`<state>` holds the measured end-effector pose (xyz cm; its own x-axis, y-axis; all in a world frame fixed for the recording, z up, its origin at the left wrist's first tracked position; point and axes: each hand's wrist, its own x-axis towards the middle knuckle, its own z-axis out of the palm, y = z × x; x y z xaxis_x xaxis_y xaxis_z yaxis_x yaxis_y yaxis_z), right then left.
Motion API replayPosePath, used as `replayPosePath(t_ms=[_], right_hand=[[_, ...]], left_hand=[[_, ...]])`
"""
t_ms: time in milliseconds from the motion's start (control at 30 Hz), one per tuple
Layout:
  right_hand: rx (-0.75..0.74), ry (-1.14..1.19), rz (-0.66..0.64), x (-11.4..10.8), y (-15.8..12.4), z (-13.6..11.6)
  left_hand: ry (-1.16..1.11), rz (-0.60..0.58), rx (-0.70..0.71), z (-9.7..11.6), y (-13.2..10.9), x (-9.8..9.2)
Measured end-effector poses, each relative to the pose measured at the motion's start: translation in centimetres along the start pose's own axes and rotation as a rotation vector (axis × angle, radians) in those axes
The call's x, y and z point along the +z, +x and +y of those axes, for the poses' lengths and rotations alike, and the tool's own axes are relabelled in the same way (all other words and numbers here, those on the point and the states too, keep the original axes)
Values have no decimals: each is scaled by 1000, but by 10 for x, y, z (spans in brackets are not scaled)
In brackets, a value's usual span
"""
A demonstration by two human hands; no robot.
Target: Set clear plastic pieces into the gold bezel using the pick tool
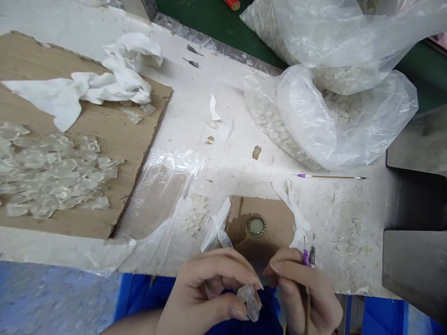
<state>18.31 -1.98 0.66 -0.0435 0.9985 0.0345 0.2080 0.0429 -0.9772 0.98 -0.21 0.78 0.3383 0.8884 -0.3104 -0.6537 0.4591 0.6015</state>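
Head view, left hand (209, 293) pinching clear piece (248, 302), right hand (300, 291) holding purple-tipped tool (306, 257)

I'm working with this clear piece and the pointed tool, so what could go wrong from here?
The clear piece pinched in your left hand could slip and fall. The pointed tool in your right hand is close enough that it might prick your left hand. Either hand might knock the round metal bezel on its cardboard square.
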Motion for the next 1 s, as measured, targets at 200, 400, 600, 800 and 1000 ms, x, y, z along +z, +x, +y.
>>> replayPosePath(t_ms=[200,400,600,800,1000], right_hand=[[-113,-2,-191,-4,11,-8],[-72,33,-197,-4,5,-5],[5,139,-260,-1,12,-3],[19,172,-241,1,11,-7],[-63,-88,-187,0,10,-15]], left_hand=[[-18,-29,11,-2,-3,-2],[162,-32,81,1,-4,-5],[321,-40,139,4,-3,-5],[355,-27,179,3,-2,-5],[484,21,319,1,0,-7]])
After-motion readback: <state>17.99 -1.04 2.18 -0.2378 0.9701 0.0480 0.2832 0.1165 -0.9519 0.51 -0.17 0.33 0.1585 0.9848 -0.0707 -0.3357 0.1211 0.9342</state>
